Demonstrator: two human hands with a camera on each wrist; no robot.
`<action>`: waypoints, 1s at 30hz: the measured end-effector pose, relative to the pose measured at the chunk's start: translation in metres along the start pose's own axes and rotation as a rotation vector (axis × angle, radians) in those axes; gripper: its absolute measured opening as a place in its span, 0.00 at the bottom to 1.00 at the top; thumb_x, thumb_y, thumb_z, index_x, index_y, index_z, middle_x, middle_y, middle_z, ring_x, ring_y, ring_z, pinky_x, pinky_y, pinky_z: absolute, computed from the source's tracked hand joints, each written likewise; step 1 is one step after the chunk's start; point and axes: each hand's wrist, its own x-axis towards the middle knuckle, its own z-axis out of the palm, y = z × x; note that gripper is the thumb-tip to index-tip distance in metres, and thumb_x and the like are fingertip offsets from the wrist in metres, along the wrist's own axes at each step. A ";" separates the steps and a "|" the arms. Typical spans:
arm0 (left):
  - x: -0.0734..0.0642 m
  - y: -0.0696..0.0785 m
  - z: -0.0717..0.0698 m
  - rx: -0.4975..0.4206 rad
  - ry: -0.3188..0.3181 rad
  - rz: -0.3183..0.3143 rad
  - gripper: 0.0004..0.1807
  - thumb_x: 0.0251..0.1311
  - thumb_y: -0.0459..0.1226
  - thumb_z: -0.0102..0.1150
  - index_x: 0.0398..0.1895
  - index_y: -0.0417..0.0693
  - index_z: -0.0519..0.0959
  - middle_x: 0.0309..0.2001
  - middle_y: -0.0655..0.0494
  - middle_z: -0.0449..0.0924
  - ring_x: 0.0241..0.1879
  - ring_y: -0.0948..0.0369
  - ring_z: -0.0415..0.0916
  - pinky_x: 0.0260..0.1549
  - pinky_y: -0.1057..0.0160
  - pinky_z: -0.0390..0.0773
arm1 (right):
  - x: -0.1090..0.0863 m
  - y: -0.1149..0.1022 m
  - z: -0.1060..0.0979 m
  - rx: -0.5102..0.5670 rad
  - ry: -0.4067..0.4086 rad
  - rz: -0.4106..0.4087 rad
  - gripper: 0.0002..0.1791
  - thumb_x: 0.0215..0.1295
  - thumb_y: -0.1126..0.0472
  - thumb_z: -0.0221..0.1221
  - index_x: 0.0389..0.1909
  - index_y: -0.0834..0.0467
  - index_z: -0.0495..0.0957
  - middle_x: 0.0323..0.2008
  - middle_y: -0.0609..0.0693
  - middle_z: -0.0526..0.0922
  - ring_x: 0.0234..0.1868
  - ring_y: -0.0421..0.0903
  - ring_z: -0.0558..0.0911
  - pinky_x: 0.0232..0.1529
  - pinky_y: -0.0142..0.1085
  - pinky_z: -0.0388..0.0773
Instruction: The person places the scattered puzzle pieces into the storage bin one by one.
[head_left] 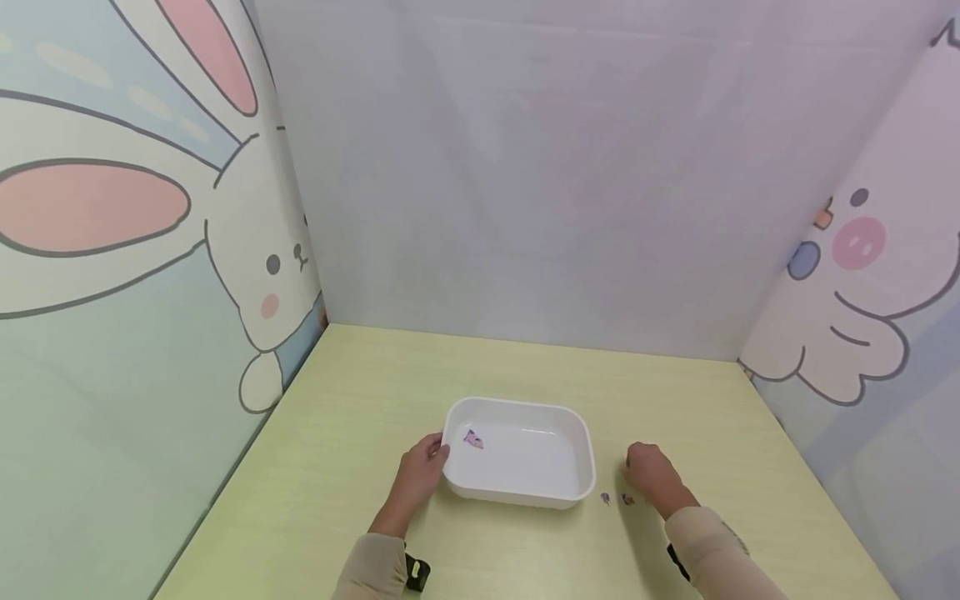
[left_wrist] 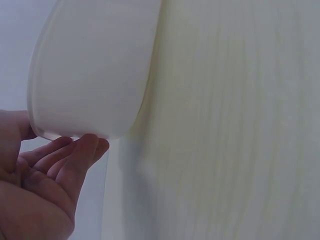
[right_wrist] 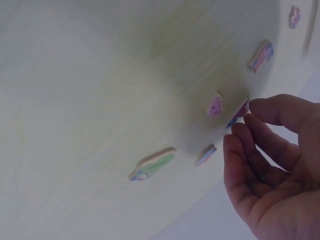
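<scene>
A white rectangular tray stands on the table, with a pink-and-purple printed piece lying inside near its left end. My left hand grips the left rim; the left wrist view shows thumb and fingertips at the tray's edge. To the right of the tray, my right hand is low over the table. Between its thumb and fingers it pinches a small flat wooden piece with a dark coloured print. Close by lie a purple piece and a small bluish piece.
A longer green piece lies apart from the hand, and two more printed pieces, one nearer and one farther, are at upper right. Cartoon-printed panels flank the pale yellow table, with a plain whitish backdrop behind.
</scene>
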 end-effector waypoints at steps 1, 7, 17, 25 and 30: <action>0.000 0.000 0.000 -0.004 -0.002 -0.002 0.20 0.70 0.37 0.51 0.60 0.34 0.73 0.54 0.39 0.79 0.55 0.44 0.75 0.52 0.46 0.76 | 0.000 0.001 -0.001 0.012 -0.010 0.003 0.12 0.53 0.75 0.53 0.15 0.60 0.68 0.15 0.48 0.66 0.18 0.44 0.66 0.19 0.36 0.66; -0.003 0.001 -0.001 -0.011 -0.008 -0.011 0.21 0.71 0.37 0.51 0.61 0.33 0.73 0.54 0.39 0.78 0.54 0.45 0.76 0.51 0.47 0.77 | 0.002 0.006 -0.007 0.061 -0.100 -0.017 0.04 0.55 0.74 0.56 0.24 0.65 0.76 0.22 0.50 0.75 0.23 0.46 0.71 0.25 0.40 0.73; -0.002 0.001 -0.001 -0.001 0.001 -0.007 0.20 0.70 0.38 0.52 0.60 0.34 0.73 0.54 0.40 0.79 0.54 0.45 0.76 0.52 0.47 0.77 | 0.002 0.014 -0.007 0.046 -0.112 -0.073 0.02 0.54 0.74 0.61 0.29 0.66 0.78 0.28 0.52 0.79 0.31 0.48 0.77 0.33 0.45 0.80; -0.003 0.001 -0.002 -0.006 -0.001 -0.003 0.20 0.70 0.38 0.52 0.60 0.35 0.74 0.54 0.40 0.79 0.55 0.45 0.75 0.53 0.47 0.76 | 0.001 0.016 -0.006 0.067 -0.107 -0.089 0.02 0.54 0.72 0.61 0.29 0.67 0.78 0.27 0.53 0.78 0.30 0.47 0.75 0.32 0.44 0.79; -0.002 0.002 -0.003 -0.006 0.003 -0.005 0.20 0.70 0.37 0.52 0.60 0.35 0.74 0.55 0.40 0.78 0.56 0.44 0.75 0.53 0.46 0.75 | 0.001 0.014 -0.008 0.052 -0.105 -0.092 0.02 0.53 0.72 0.61 0.27 0.66 0.77 0.26 0.52 0.77 0.29 0.47 0.75 0.32 0.44 0.78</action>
